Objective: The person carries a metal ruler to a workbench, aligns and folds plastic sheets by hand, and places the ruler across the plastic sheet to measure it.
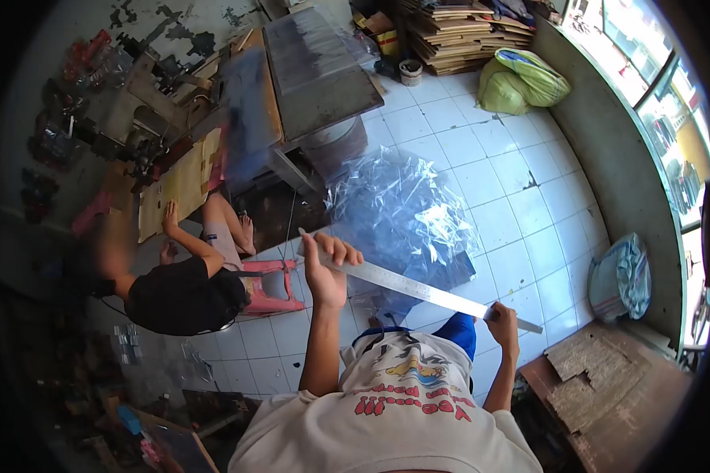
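Note:
A long metal ruler stretches slantwise in front of my body, its right end lower in the view. Near its left end, my left hand is closed on it between thumb and fingers. Close to the other end, my right hand grips it, and a short tip sticks out past the fingers. Beyond the ruler, a large heap of crumpled clear plastic lies on the floor.
At left a co-worker in a dark shirt sits by a pink stool, one hand on a cardboard sheet. A metal-topped table, stacked cardboard, a green sack, a pale sack and a worn wooden board stand around.

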`<action>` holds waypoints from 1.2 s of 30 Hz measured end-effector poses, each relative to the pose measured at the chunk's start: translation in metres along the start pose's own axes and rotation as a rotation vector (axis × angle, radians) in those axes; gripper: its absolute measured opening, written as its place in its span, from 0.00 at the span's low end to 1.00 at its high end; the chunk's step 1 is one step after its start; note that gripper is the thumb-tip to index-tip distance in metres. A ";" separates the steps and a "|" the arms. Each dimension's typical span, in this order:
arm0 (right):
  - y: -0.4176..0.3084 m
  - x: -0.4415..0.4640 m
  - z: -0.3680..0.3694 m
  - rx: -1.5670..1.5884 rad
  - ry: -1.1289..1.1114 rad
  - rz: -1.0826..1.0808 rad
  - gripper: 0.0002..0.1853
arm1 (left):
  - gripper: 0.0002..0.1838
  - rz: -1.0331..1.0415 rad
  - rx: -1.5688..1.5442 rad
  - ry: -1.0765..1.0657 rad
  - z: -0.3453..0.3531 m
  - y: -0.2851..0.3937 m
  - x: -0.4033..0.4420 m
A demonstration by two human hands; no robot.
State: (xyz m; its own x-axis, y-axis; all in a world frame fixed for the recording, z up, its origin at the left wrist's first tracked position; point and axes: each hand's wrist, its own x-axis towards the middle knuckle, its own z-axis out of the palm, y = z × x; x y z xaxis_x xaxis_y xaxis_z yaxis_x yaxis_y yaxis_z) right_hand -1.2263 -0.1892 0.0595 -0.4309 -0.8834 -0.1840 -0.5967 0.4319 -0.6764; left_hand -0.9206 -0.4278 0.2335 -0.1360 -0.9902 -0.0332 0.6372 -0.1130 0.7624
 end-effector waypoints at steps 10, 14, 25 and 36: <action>0.135 0.192 -0.174 -0.064 -0.074 -0.149 0.06 | 0.25 -0.014 -0.343 0.275 0.114 -0.171 0.067; 0.106 0.284 -0.231 -0.182 -0.209 -0.409 0.07 | 0.28 0.159 -0.447 0.410 0.115 -0.196 0.046; -0.019 0.500 -0.231 -0.201 -0.263 -0.976 0.04 | 0.31 0.716 -0.584 0.906 0.101 -0.254 0.060; -0.029 0.766 -0.246 -0.207 -0.231 -0.986 0.04 | 0.29 0.780 -0.570 0.809 0.201 -0.273 0.328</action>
State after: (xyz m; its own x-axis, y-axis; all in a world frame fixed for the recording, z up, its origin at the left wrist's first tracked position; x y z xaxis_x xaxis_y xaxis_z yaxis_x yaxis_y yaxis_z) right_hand -1.7055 -0.8332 0.1135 0.4399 -0.8658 0.2386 -0.7286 -0.4993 -0.4689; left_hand -1.2917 -0.7049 0.1442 0.7975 -0.5536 -0.2398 0.6020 0.7037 0.3773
